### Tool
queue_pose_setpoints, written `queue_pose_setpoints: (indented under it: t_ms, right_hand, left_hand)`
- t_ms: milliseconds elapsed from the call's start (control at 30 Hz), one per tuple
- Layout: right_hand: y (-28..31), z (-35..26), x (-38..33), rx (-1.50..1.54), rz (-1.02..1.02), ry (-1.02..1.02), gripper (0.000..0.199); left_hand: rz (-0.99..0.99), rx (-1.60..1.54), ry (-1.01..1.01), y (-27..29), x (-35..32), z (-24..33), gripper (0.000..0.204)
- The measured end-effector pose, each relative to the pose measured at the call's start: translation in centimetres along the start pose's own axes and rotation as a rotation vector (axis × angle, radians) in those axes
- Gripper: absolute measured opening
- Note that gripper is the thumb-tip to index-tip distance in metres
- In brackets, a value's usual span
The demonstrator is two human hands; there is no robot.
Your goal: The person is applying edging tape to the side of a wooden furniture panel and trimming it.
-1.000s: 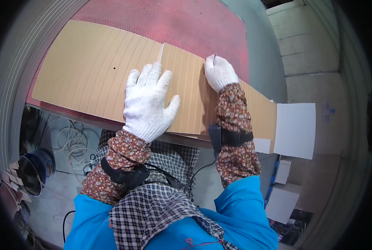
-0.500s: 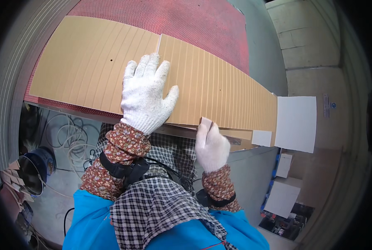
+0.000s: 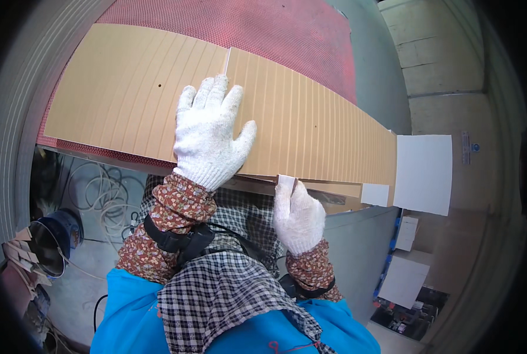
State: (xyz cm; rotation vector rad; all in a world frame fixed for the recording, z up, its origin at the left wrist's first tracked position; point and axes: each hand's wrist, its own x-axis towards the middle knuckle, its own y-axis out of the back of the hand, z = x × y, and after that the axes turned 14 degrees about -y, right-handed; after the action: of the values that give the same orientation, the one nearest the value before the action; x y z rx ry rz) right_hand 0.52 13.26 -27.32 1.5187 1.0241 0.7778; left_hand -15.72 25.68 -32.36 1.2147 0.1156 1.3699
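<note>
Your gloved left hand [image 3: 207,135] lies flat, fingers spread wide, on the tan grooved board [image 3: 310,127] at twelve o'clock; your right hand [image 3: 299,215] pinches its near edge; board not yet lifted.

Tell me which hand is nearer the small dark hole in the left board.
Left. The left hand lies flat on the boards just right of the hole; the right hand is down at the near edge, much farther off.

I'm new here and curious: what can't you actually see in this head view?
- Right hand fingertips: tucked under the board edge.
- Board beneath the left hand: covered by the glove.
- Small white piece by the right hand: too small to identify.
- Floor items lower right: blurred at the fisheye rim.
</note>
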Motion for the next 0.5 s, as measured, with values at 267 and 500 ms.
queue_pose_setpoints:
  t_ms: [267,500]
  right_hand:
    - [0.4,-0.6,3.6,-0.274,0.011,0.259,0.027]
    - [-1.0,-2.8,13.7,-0.327,0.105,0.416,0.027]
  left_hand:
    - [-0.013,0.000,0.006,0.0,0.7,-0.6,0.058]
    - [-0.027,0.029,0.014,-0.1,1.2,-1.1,0.058]
